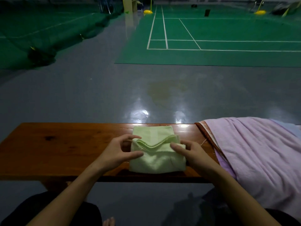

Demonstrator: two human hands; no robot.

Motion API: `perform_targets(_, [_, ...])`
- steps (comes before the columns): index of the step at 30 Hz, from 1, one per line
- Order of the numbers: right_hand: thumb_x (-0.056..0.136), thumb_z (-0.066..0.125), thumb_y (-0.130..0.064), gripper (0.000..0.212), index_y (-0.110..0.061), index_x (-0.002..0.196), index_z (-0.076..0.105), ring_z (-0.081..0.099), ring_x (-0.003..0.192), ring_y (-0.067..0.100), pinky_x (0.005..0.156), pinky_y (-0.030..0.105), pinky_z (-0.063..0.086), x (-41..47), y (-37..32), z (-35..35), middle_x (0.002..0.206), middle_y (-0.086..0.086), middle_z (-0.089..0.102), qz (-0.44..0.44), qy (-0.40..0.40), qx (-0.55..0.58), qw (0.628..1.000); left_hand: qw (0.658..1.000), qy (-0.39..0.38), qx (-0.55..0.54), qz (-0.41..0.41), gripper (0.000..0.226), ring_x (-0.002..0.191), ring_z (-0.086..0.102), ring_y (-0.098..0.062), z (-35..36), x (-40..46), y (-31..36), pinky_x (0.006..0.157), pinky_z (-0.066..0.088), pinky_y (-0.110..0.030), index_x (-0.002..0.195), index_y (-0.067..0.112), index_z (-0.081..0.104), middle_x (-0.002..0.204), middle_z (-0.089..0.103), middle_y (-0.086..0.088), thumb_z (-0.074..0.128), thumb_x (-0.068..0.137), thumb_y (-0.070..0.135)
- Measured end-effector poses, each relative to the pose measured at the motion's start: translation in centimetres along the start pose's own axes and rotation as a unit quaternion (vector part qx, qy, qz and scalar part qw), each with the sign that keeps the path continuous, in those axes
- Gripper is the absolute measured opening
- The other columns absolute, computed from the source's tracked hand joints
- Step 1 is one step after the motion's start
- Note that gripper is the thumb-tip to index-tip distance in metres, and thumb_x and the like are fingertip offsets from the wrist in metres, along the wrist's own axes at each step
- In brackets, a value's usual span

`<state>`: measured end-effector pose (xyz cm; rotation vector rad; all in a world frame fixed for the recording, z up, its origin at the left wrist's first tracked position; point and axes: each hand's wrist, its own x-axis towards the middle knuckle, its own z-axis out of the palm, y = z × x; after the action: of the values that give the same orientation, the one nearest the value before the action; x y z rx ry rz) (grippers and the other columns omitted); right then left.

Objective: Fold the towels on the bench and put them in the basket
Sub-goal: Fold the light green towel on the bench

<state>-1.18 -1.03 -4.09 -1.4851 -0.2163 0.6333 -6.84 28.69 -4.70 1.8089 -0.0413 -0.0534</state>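
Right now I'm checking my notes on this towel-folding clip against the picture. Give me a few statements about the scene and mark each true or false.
1. The light green towel lies folded on the wooden bench. True.
2. The left hand is at the towel's left side and the right hand at its right side. True.
3. The lilac cloth is folded into a neat square. False: it lies spread and rumpled over the bench's right end and hangs down the near side.
4. A basket stands on the bench beside the green towel. False: no basket is in view.
5. The floor beyond the bench carries green court mats with white lines. True.
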Motion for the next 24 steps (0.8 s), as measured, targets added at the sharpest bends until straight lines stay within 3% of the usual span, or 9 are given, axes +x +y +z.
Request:
perform_targets(3, [0.087, 0.081, -0.003, 0.056, -0.012, 0.138, 0.062, 0.068, 0.123, 0.031, 0.102, 0.049, 0.056, 0.4, 0.6, -1.4, 0.132, 0.011, 0.071, -0.023, -0.068, -0.033, 0.997, 0.999, 0.028, -0.002, 0.016, 0.024, 0.104, 0.076, -0.025, -0.1, 0.8, -0.4, 0.084, 0.062, -0.038, 0.112, 0.008, 0.075, 0.109, 0.079, -0.008, 0.08, 0.089, 0.01])
perform_targets(5, [0.083, 0.085, -0.003, 0.062, -0.016, 0.139, 0.062, 0.067, 0.123, 0.029, 0.101, 0.05, 0.056, 0.8, 1.0, -2.0, 0.133, 0.008, 0.07, -0.034, -0.05, -0.072, 0.996, 0.999, 0.04, 0.004, 0.018, 0.013, 0.095, 0.077, -0.023, -0.1, 1.0, -0.1, 0.072, 0.061, -0.034, 0.106, 0.006, 0.076, 0.102, 0.079, -0.011, 0.073, 0.096, 0.012])
perform_targets(11, [0.098, 0.071, -0.03, 0.021, -0.019, 0.115, 0.075, 0.076, 0.101, 0.023, 0.077, 0.041, 0.065, 1.8, 0.4, -1.6, 0.107, -0.001, 0.079, -0.063, 0.098, -0.142, 0.983, 0.998, 0.07, -0.008, 0.001, 0.014, 0.09, 0.076, -0.027, 0.0, 1.8, 0.4, 0.067, 0.063, -0.04, 0.103, 0.01, 0.074, 0.098, 0.076, -0.013, 0.068, 0.1, 0.022])
perform_targets(15, [0.099, 0.062, -0.048, 0.041, -0.011, 0.11, 0.077, 0.078, 0.094, 0.025, 0.081, 0.044, 0.064, 2.7, -0.8, -0.9, 0.101, 0.006, 0.08, -0.025, 0.12, -0.052, 0.991, 0.994, 0.096, -0.037, -0.024, 0.016, 0.084, 0.075, -0.027, 0.1, 2.7, 0.5, 0.065, 0.063, -0.04, 0.105, 0.003, 0.07, 0.097, 0.076, -0.015, 0.064, 0.103, 0.018])
perform_targets(19, [0.092, 0.079, -0.024, 0.033, -0.012, 0.123, 0.073, 0.076, 0.105, 0.027, 0.088, 0.045, 0.062, 3.9, -1.1, -1.3, 0.114, 0.007, 0.078, -0.024, 0.053, -0.019, 0.998, 0.987, 0.143, -0.066, -0.044, 0.017, 0.078, 0.071, -0.023, 0.0, 4.2, 0.2, 0.059, 0.059, -0.036, 0.106, 0.0, 0.068, 0.095, 0.076, -0.016, 0.066, 0.102, 0.015])
perform_targets(21, [0.095, 0.076, -0.017, 0.026, -0.01, 0.12, 0.074, 0.077, 0.103, 0.029, 0.081, 0.042, 0.064, 4.9, -0.6, -1.3, 0.11, 0.008, 0.079, -0.037, 0.097, -0.018, 0.994, 0.983, 0.161, -0.063, -0.054, 0.015, 0.077, 0.071, -0.022, -0.1, 5.0, -0.3, 0.056, 0.058, -0.035, 0.106, 0.0, 0.067, 0.096, 0.075, -0.018, 0.068, 0.1, 0.014])
perform_targets(24, [0.102, 0.068, -0.022, 0.02, -0.009, 0.114, 0.075, 0.077, 0.095, 0.028, 0.074, 0.041, 0.065, 6.6, 0.2, -1.2, 0.101, 0.007, 0.08, -0.053, 0.169, -0.043, 0.983, 0.98, 0.182, -0.056, -0.062, 0.009, 0.07, 0.07, -0.017, 0.0, 6.1, -1.1, 0.05, 0.055, -0.032, 0.105, 0.003, 0.065, 0.093, 0.073, -0.016, 0.069, 0.099, 0.01])
